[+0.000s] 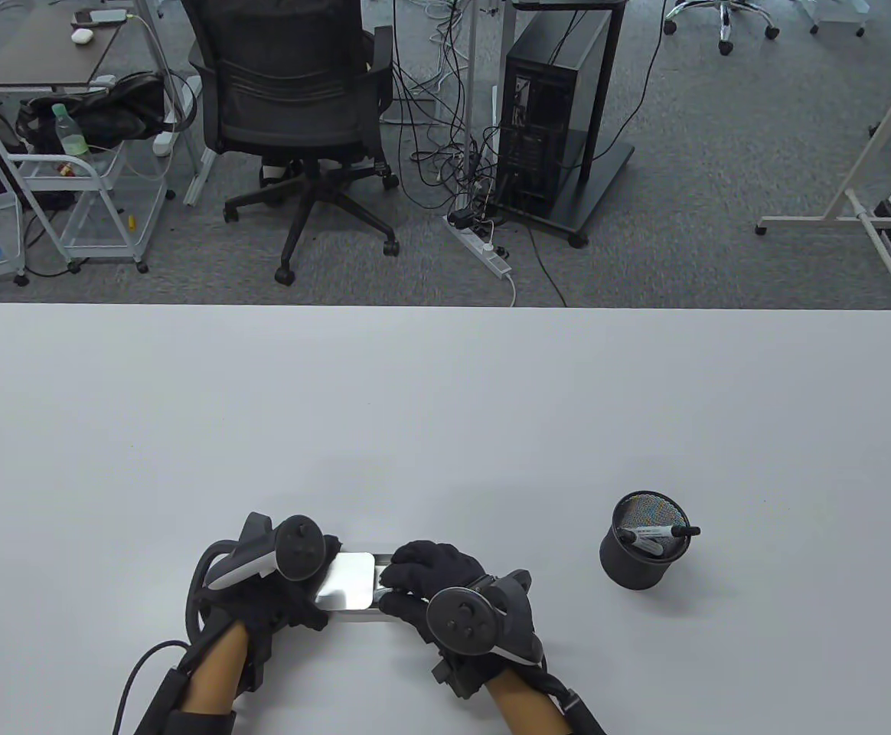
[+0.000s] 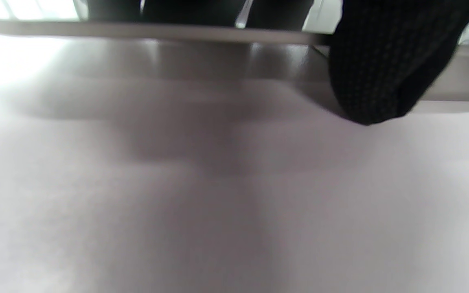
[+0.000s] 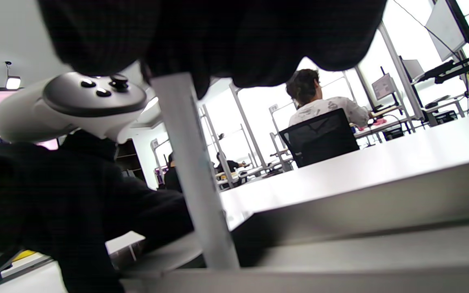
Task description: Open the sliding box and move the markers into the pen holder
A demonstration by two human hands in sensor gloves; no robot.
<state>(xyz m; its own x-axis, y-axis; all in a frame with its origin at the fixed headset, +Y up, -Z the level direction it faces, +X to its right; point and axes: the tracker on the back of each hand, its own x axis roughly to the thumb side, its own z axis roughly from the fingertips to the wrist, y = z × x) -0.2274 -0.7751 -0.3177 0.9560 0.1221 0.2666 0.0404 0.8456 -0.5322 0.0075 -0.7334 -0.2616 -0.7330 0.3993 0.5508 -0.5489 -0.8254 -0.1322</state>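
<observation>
A silver sliding box [image 1: 347, 579] lies near the table's front edge, its lid [image 3: 360, 195] slid to the left. My left hand [image 1: 311, 593] grips the box's left end; one gloved finger [image 2: 377, 61] shows beside its edge in the left wrist view. My right hand [image 1: 403, 582] reaches into the open right end and pinches a white marker [image 3: 193, 171], which stands steeply out of the box. The black mesh pen holder [image 1: 639, 553] stands to the right, apart from both hands, with markers [image 1: 664, 531] in it.
The white table [image 1: 445, 413] stretches wide behind and beside the box. Beyond its far edge are an office chair [image 1: 300, 115], a computer tower [image 1: 545, 130] and floor cables. Seated people [image 3: 316, 101] show far off in the right wrist view.
</observation>
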